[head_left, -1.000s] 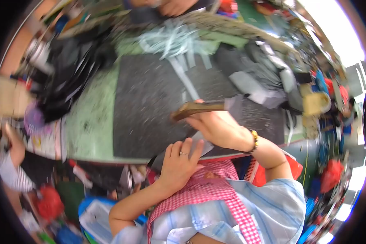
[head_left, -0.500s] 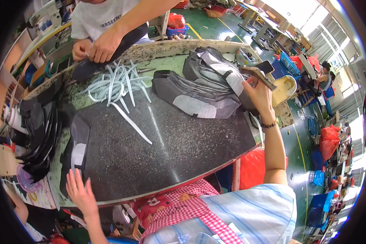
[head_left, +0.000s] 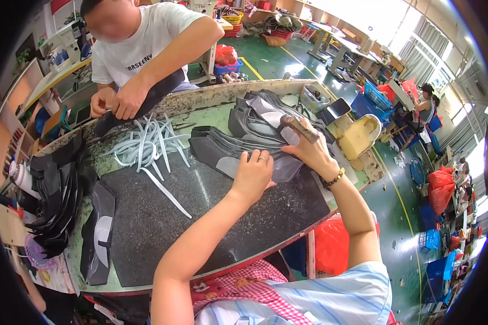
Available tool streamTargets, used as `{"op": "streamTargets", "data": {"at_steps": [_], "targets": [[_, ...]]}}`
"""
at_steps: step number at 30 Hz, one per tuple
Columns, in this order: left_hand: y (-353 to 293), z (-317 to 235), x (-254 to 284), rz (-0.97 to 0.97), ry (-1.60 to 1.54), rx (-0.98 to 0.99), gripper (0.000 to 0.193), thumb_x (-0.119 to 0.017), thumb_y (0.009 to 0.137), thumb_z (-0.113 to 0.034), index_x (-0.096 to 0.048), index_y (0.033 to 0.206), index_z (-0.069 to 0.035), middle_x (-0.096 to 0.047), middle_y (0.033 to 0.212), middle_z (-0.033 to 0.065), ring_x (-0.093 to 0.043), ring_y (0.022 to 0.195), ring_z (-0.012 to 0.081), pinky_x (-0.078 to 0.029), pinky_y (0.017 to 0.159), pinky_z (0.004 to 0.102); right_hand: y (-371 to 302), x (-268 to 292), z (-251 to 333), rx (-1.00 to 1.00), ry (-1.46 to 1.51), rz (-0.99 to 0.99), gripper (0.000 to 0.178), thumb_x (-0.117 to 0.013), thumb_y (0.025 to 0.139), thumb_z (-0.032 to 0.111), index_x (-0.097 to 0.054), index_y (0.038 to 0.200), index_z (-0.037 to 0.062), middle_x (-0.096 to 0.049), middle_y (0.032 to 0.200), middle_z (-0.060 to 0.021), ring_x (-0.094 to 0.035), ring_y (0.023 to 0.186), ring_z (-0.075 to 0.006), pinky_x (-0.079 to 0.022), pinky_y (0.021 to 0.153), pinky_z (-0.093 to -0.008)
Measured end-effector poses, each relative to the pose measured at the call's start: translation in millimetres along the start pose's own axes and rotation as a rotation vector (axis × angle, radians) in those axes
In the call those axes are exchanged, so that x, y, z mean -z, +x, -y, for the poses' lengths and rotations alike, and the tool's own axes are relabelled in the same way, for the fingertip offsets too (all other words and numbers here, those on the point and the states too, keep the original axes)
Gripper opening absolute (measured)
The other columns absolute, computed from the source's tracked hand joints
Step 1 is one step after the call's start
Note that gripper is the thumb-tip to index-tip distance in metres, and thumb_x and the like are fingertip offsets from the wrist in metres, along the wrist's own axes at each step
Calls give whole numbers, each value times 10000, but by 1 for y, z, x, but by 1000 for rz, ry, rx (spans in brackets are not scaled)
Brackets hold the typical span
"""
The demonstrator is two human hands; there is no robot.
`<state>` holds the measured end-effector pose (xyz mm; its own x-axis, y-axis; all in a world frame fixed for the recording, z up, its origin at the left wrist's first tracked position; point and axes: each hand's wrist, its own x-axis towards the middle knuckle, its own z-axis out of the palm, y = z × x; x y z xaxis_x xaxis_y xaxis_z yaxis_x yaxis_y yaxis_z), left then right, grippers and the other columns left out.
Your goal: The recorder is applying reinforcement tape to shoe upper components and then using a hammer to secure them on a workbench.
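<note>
Head view: leaning over a work table (head_left: 222, 89), with both arms stretched forward to a front stack of dark cut pieces (head_left: 225, 162), right of the table's middle and overlapping the far edge of the dark board (head_left: 141, 227). Lies slantwise, long axis running from far left to near right, with the near right end between the two hands.

Reaches over the near long side with the left hand (head_left: 253, 176), fingers bent a little and set at the top pieces, to the right of the pale patch. Stretches away far left from those fingertips, along most of the length. (Cannot tell whether pinching a piece or merely resting there; hidden on the underside.)

Comes in at the right end with the right hand (head_left: 310, 151), closed round a brown tool (head_left: 301, 129) and with the thumb pointing left toward the left fingers. Nearer, then, with the left to the middle, and with the right to the end and to the rear stack (head_left: 263, 108), close behind.

Farther left, well apart from both hands: a heap of pale strips (head_left: 152, 143), and beyond, at the far side, a co-worker's hands (head_left: 127, 103), busy over something dark.
</note>
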<state>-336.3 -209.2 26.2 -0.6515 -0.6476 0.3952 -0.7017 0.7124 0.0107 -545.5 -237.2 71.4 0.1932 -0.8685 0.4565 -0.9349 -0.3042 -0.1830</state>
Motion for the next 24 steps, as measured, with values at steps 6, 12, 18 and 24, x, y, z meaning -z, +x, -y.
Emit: {"op": "streamTargets", "data": {"at_steps": [6, 12, 18, 24], "targets": [[-4, 21, -6, -68, 105, 63, 552, -824, 682, -384, -577, 1063, -69, -577, 1085, 71, -532, 1053, 248, -399, 896, 382, -1, 2, 5, -63, -9, 69, 732, -879, 633, 338, -554, 1220, 47, -564, 1063, -132, -616, 970, -355, -509, 805, -424], [-16, 64, 7, -88, -140, 78, 655, -848, 599, -470, -608, 1051, -61, -619, 1056, 82, -567, 1047, 258, -395, 968, 412, 12, -21, 37, -3, 212, 124, 645, -871, 658, 311, -537, 1162, 86, -590, 1023, -160, -631, 893, -393, -510, 717, -454], [-14, 57, 3, -92, -208, 153, 551, -903, 504, -394, -601, 844, -83, -593, 912, 67, -568, 985, 280, -410, 946, 427, 27, -29, 58, 5, 301, 287, 598, -840, 651, 293, -570, 1140, 81, -622, 983, -161, -643, 907, -368, -516, 729, -447], [-24, 52, 4, -100, -267, 124, 515, -903, 557, -331, -591, 859, -53, -607, 916, 84, -587, 979, 303, -412, 1001, 451, 30, -38, 51, 158, 358, 304, 621, -815, 614, 314, -613, 1146, 67, -644, 1020, -151, -647, 923, -340, -525, 774, -419]]}}
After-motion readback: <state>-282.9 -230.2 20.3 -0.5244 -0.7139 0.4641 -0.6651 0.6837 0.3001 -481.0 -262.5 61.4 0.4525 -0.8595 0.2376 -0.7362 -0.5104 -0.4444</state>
